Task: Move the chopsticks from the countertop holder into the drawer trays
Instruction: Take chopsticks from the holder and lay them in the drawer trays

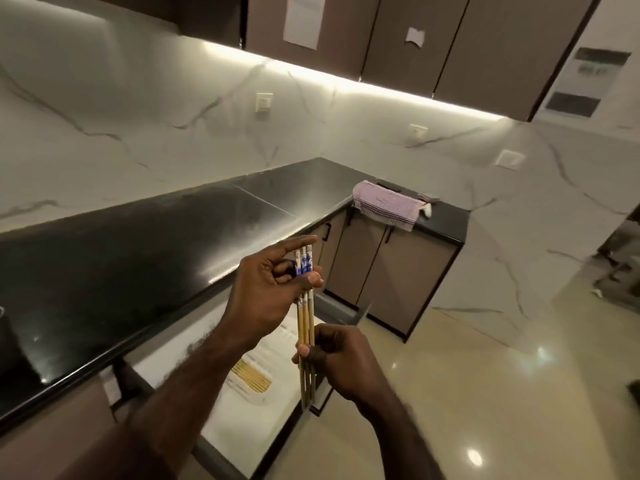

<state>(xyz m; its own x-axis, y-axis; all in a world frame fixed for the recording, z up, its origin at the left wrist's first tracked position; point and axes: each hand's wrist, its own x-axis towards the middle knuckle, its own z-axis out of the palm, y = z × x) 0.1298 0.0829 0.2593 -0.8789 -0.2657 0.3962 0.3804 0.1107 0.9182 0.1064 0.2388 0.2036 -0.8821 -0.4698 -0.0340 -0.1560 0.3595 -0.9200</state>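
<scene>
Three wooden chopsticks [305, 322] with blue-and-white patterned tops stand nearly upright between my hands, above the open drawer [239, 441]. My left hand [266, 292] pinches their patterned upper ends between thumb and fingers. My right hand [341, 358] grips their lower half, and the tips stick out below it. Inside the drawer lies a white tray [251, 375] with several chopsticks in it. A dark object [2, 327] shows at the left frame edge on the counter; I cannot tell whether it is the holder.
The black countertop [145, 251] runs from the left edge to the far corner. A pink striped towel [388, 206] hangs over its far end above closed cabinet doors [388, 282]. Glossy tiled floor [485, 393] lies to the right.
</scene>
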